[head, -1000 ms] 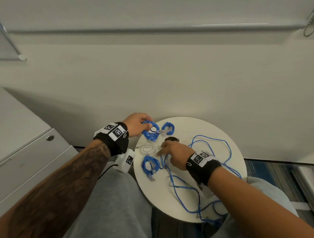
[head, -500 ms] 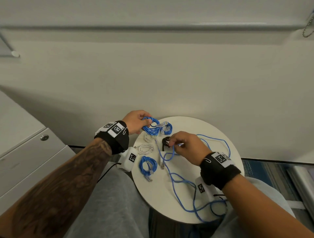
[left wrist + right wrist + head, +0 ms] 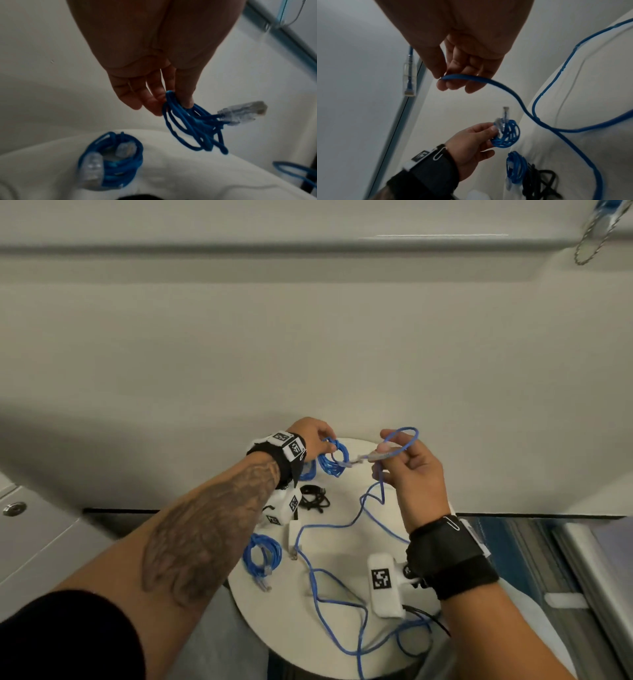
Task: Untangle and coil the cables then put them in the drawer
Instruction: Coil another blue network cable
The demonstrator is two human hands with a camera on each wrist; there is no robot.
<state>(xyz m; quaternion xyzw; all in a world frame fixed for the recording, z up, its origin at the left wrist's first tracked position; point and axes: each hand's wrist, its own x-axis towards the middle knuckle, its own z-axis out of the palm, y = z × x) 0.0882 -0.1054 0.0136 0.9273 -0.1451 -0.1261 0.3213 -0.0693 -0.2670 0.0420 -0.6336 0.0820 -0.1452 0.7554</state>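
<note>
On the round white table (image 3: 342, 491) my left hand (image 3: 325, 440) pinches a small blue coiled cable (image 3: 334, 462) between thumb and fingers, lifted just above the table's far edge; its clear plug (image 3: 243, 112) sticks out to the right. My right hand (image 3: 387, 450) is raised beside it and pinches a long loose blue cable (image 3: 400, 436) near its plug end. The rest of that cable (image 3: 329, 597) trails in loops across the table to the near edge. The right wrist view shows the pinch (image 3: 443, 81) on the cable (image 3: 505, 88).
Another blue coil (image 3: 262, 556) lies at the table's front left, and one (image 3: 111, 161) sits under my left wrist. A black cable bundle (image 3: 313, 498) and a white cable (image 3: 294, 537) lie between them. A grey drawer cabinet (image 3: 34, 529) stands to the left, shut.
My right hand has left the table and risen toward the back, taking the loose blue cable's end up with it. My left hand has kept its coil, lifted slightly.
</note>
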